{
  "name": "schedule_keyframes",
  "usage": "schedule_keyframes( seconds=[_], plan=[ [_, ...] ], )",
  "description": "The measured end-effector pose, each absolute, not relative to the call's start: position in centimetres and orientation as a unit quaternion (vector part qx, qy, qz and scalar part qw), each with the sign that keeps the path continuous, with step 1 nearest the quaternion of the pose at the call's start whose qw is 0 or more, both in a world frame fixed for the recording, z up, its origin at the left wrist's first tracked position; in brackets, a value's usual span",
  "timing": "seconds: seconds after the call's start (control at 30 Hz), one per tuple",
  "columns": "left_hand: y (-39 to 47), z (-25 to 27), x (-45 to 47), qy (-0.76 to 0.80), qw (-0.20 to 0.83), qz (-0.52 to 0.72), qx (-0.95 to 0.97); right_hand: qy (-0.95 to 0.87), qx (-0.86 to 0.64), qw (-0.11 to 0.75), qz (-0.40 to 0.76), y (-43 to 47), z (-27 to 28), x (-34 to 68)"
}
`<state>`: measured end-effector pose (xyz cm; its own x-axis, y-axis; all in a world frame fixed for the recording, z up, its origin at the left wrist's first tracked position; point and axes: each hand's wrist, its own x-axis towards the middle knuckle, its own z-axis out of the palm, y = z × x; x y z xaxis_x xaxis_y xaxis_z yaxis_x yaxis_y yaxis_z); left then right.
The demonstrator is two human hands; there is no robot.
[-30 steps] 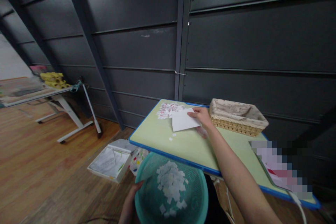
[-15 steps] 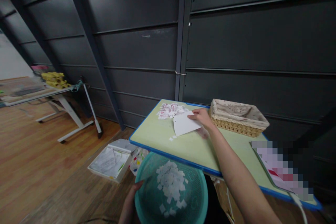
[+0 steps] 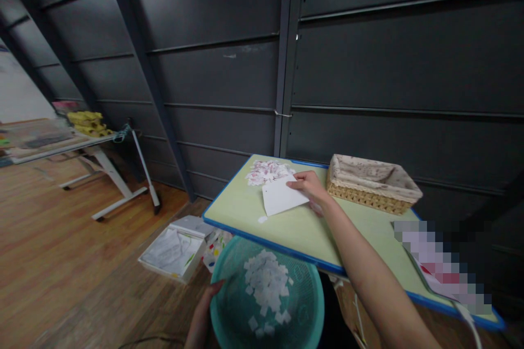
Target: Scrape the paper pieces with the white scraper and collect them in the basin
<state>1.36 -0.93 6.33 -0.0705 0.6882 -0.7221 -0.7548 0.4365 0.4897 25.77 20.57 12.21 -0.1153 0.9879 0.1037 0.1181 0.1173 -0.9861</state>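
My right hand (image 3: 309,188) pinches a white card (image 3: 282,196) by its right edge, just above the green tabletop (image 3: 233,215). Left of the card's lower corner, a small white scrap (image 3: 262,219) lies on the table. Behind the card sits a pile of paper scraps with reddish marks (image 3: 268,172). Below the table edge, my left hand (image 3: 213,292) grips the left rim of a teal plastic basket (image 3: 305,305). Many small white paper squares (image 3: 268,281) lie heaped inside it. The left hand's fingers are partly hidden by the rim.
A woven basket with a cloth lining (image 3: 372,185) stands at the table's back right. A partly pixelated flat device (image 3: 438,267) lies at the right end. An open white box (image 3: 174,253) rests on the floor. Farther left are another table (image 3: 49,147) and a dark panelled wall (image 3: 213,76).
My right hand has moved the card a little left and toward me, closer to the loose scraps on the table. My left hand keeps its hold on the basket.
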Motion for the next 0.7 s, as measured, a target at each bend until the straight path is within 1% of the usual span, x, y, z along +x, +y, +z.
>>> schedule_keyframes(
  seconds=[0.1,0.3,0.47,0.63,0.7],
  plan=[
    [-1.01,6.22,1.51,0.496,0.679,0.541,-0.02,-0.578,-0.469,0.476,0.469,20.6,12.17,25.77],
    [-0.96,5.8,1.3,0.497,0.69,0.526,-0.021,-0.6,-0.472,0.445,0.467,20.75,11.91,25.37],
    [-0.94,5.6,0.64,0.477,0.716,0.51,-0.01,-0.573,-0.469,0.475,0.476,20.74,11.76,25.63],
    [-1.09,6.05,1.11,0.491,0.692,0.529,0.001,-0.601,-0.472,0.449,0.463,20.84,11.67,25.62],
    [-1.15,6.23,1.28,0.499,0.686,0.53,0.003,-0.607,-0.471,0.452,0.453,20.91,11.66,25.57]
  ],
)
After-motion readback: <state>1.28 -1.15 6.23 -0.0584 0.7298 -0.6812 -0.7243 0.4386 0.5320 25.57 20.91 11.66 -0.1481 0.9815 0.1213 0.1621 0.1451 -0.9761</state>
